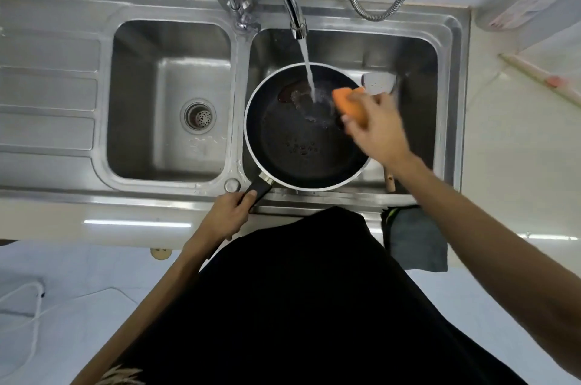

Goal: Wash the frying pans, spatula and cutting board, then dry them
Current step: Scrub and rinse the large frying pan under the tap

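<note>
A black frying pan [298, 145] with a pale rim sits in the right basin of the steel sink [446, 39]. Water runs from the tap [297, 23] into the pan. My left hand [228, 215] grips the pan's black handle [259, 189] at the sink's front edge. My right hand [377, 127] holds an orange sponge [349, 103] over the pan's right side. A spatula lies behind the pan: its pale blade [379, 83] shows at the far right, and its wooden handle end [390, 183] pokes out near the front. The rest of it is hidden.
The left basin [132, 101] holds only its drain strainer [198, 116]. A ribbed draining board [47, 95] lies at the far left. A grey cloth [415, 240] hangs over the counter edge at the right. A metal shower hose [377, 7] loops on the back wall.
</note>
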{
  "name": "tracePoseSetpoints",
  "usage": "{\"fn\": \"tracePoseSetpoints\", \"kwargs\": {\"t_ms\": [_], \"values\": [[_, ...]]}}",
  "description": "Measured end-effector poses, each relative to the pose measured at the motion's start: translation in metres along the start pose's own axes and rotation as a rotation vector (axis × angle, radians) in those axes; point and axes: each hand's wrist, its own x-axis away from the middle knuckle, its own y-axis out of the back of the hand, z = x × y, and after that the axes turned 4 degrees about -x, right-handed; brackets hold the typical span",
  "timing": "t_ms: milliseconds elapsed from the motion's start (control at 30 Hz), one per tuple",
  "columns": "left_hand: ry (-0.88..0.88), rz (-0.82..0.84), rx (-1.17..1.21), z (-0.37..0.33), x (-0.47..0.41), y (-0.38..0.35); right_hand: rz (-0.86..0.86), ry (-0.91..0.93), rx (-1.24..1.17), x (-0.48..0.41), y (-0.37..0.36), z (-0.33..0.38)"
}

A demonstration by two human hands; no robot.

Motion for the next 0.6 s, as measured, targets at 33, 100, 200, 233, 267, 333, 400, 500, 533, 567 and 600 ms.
{"fn": "tracePoseSetpoints", "kwargs": {"t_ms": [33,100,200,233,267,333,400,500,533,567,600], "values": [[-0.004,-0.004,-0.002,0.0,0.0,0.0,0.027,0.029,0.052,0.002,-0.015,0.006],[-0.02,-0.018,-0.013,0.002,-0.001,0.0,0.065,0.017,0.176,-0.002,-0.035,0.012],[-0.059,-0.037,-0.047,0.007,-0.003,0.0,0.011,-0.081,0.303,-0.019,-0.046,0.017],[-0.074,-0.039,-0.07,0.008,-0.004,0.0,-0.02,-0.089,0.337,-0.027,-0.047,0.021],[-0.091,-0.041,-0.096,0.008,-0.004,0.0,-0.036,-0.075,0.369,-0.035,-0.049,0.026],[-0.129,-0.047,-0.141,0.007,-0.005,0.001,-0.022,-0.012,0.393,-0.051,-0.052,0.045],[-0.162,-0.054,-0.167,0.004,-0.007,0.001,0.031,0.076,0.348,-0.063,-0.058,0.067],[-0.178,-0.077,-0.149,0.001,-0.011,0.001,0.183,0.215,0.291,-0.064,-0.068,0.094],[-0.179,-0.085,-0.13,0.0,-0.013,0.002,0.236,0.249,0.299,-0.058,-0.072,0.101],[-0.18,-0.091,-0.111,-0.001,-0.015,0.003,0.271,0.272,0.286,-0.049,-0.075,0.107],[-0.179,-0.092,-0.094,-0.002,-0.017,0.004,0.297,0.278,0.252,-0.04,-0.078,0.111]]}}
